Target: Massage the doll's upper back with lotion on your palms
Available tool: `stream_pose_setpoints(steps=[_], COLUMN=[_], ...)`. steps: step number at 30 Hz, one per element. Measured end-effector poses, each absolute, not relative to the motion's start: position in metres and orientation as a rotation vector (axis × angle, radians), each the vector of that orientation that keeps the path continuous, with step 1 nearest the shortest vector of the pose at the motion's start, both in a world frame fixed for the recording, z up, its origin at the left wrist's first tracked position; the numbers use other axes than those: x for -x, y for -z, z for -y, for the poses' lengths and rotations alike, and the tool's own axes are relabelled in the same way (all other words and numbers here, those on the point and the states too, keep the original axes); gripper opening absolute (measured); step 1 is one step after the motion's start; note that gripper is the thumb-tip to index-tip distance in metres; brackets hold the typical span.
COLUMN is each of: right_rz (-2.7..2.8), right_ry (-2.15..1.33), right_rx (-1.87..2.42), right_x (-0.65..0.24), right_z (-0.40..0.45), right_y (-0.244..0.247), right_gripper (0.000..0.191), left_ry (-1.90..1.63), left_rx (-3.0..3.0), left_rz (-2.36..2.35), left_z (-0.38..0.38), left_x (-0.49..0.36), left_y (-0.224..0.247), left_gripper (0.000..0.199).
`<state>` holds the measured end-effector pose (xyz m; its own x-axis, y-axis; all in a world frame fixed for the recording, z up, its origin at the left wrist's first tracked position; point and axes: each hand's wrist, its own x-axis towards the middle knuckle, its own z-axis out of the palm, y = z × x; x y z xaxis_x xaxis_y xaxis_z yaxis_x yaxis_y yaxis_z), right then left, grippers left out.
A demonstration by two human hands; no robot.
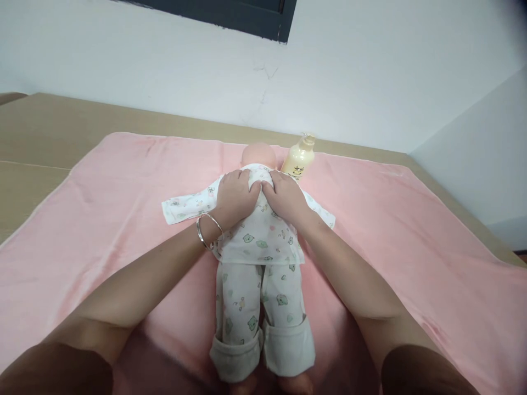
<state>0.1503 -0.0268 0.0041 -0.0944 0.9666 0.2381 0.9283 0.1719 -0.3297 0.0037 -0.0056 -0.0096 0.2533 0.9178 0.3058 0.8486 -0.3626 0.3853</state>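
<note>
A baby doll (262, 236) in a white printed top and trousers lies on a pink blanket (135, 241), the back of its bald head away from me and its feet towards me. My left hand (237, 196), with a silver bangle at the wrist, rests flat on the left of its upper back. On the right of the upper back lies my right hand (287, 197). The two thumbs nearly meet in the middle, and both hands hold nothing. The doll's sleeves spread out to either side.
A cream pump bottle (299, 158) stands right of the doll's head. The blanket covers much of a wooden table (82, 115), which meets a white wall (185, 66). A dark frame (247, 13) is on the wall above.
</note>
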Motion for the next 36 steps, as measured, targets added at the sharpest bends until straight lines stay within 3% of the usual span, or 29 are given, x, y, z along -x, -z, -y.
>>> stream_pose_setpoints(steps=[8,17,22,26,32,36], right_rz=[2.078,2.275,2.195,2.118,2.071,2.065], right_ry=[-0.220,0.168,-0.075,-0.290,-0.155,-0.044], right_rx=[1.736,1.830,1.821,1.846,1.842,1.834], right_x=[-0.159,-0.132,-0.141,-0.157,-0.151,-0.137], right_z=[0.019,0.056,0.043,0.018,0.020,0.039], right_y=[-0.001,-0.014,-0.014,-0.003,0.003,0.000], right_gripper=[0.044,0.042,0.042,0.054,0.052,0.048], left_ry=[-0.755,-0.704,-0.633,-0.622,-0.730,-0.752], left_rx=[-2.638,-2.300,-2.596,-2.752,-2.767,-2.399], left_rz=[-1.641,-1.542,-1.561,-1.582,-1.475,-1.524], left_z=[0.037,-0.007,0.004,0.028,0.027,-0.001], left_x=[-0.010,0.002,-0.001,-0.006,-0.007,0.001], left_y=[0.003,0.004,0.002,0.003,0.008,0.006], left_gripper=[0.038,0.034,0.036,0.040,0.041,0.035])
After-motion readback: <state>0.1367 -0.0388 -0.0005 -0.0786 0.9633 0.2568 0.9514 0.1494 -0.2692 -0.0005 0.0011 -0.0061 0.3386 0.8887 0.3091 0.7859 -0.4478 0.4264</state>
